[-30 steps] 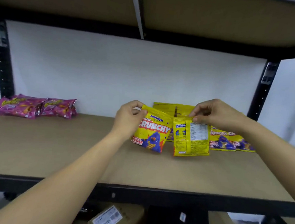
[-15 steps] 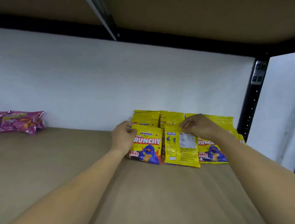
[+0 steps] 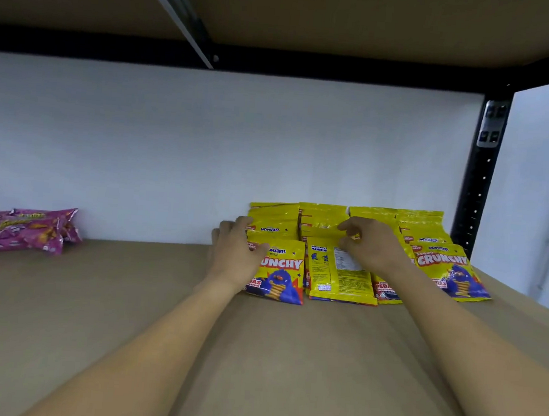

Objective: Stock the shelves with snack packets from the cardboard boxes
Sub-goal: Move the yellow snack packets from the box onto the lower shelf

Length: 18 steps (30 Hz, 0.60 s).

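Left hand [image 3: 235, 254]: fingers [image 3: 228, 233] curled round left edge of front-facing yellow foil snack packet [image 3: 278, 273], thumb on its face. Right hand [image 3: 373, 245]: fingers [image 3: 347, 228] bent, pinching top of back-facing yellow foil packet [image 3: 338, 275]. Both packets propped against yellow rows [image 3: 321, 216] at back right of brown board shelf [image 3: 127, 311]. Pink foil packets [image 3: 25, 229] at back left, well apart. Step judged: placing. Next: release, withdraw, fetch more.
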Each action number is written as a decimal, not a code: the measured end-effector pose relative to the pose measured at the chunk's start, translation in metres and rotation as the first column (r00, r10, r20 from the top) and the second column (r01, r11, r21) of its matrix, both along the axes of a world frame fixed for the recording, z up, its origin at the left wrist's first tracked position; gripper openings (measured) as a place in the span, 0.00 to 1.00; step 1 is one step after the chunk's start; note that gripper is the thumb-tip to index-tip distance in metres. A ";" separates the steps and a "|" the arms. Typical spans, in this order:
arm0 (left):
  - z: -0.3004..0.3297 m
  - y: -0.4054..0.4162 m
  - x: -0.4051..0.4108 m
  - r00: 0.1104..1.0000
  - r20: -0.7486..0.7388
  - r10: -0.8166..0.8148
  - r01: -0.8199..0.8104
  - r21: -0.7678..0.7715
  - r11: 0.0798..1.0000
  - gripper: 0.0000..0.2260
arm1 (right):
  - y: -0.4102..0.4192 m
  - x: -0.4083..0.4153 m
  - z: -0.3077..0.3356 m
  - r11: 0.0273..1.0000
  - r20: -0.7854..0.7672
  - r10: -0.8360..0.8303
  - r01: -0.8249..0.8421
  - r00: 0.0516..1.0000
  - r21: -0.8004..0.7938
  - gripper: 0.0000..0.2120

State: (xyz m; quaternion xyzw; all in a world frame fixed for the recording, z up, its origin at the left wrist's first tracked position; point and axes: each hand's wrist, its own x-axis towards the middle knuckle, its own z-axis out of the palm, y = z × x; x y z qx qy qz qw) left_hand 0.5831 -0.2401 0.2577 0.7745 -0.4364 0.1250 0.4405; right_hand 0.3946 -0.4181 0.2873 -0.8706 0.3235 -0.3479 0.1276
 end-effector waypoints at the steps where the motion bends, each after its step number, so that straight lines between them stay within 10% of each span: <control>1: 0.006 0.005 -0.003 0.995 0.067 -0.080 0.078 0.037 0.996 0.24 | 0.003 -0.003 0.003 0.999 -0.020 0.028 -0.028 0.999 -0.019 0.11; 8: 0.014 0.020 -0.008 0.891 0.133 -0.434 0.320 0.494 0.808 0.37 | 0.025 -0.019 0.009 0.974 -0.440 0.222 -0.216 0.870 0.066 0.29; 18: -0.002 0.014 -0.011 0.912 0.238 -0.334 0.208 0.434 0.877 0.33 | 0.022 -0.009 -0.003 0.982 -0.441 0.172 -0.186 0.881 0.012 0.31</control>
